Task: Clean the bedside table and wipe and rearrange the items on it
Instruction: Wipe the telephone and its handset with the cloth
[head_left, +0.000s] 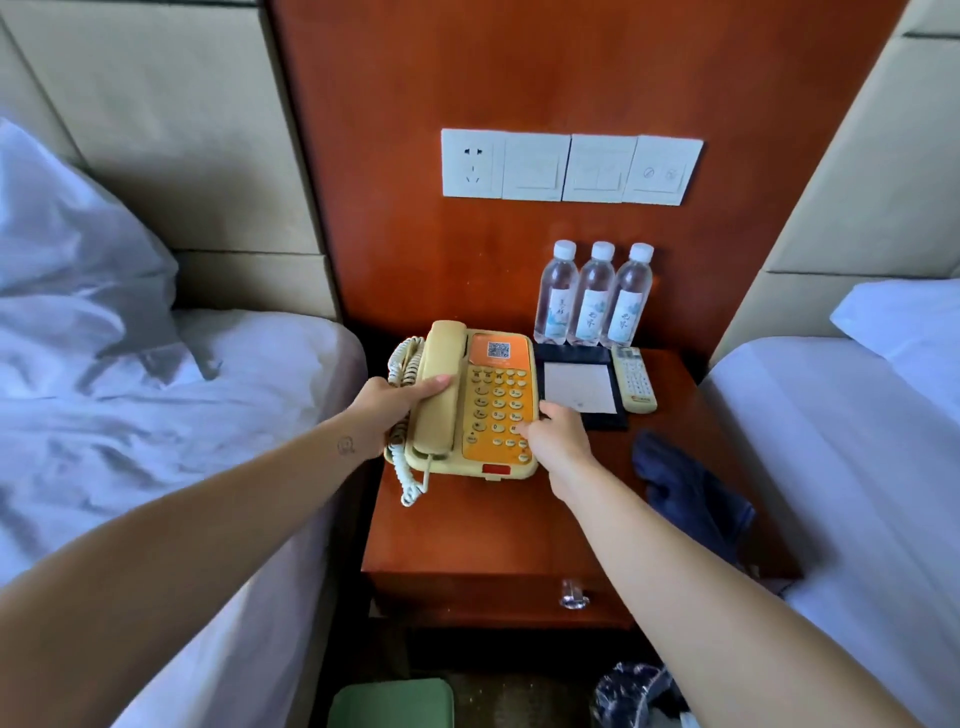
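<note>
A cream telephone (483, 364) with an orange keypad sits on the left of the wooden bedside table (467, 535). My left hand (395, 405) grips its left side at the handset. My right hand (550, 436) holds its right edge by the keypad. Behind it to the right lies a dark notepad holder (579, 387) with a blank sheet. Beside the holder rests a remote control (635, 379). Three water bottles (595, 296) stand in a row against the back panel. A dark blue cloth (685, 493) lies crumpled on the table's right part.
Beds with white sheets flank the table, left (156, 415) and right (857, 441). A white socket and switch panel (571, 167) is on the wooden wall. A drawer handle (573, 594) shows at the table's front. A green bin (392, 701) and a plastic bag (634, 693) are on the floor.
</note>
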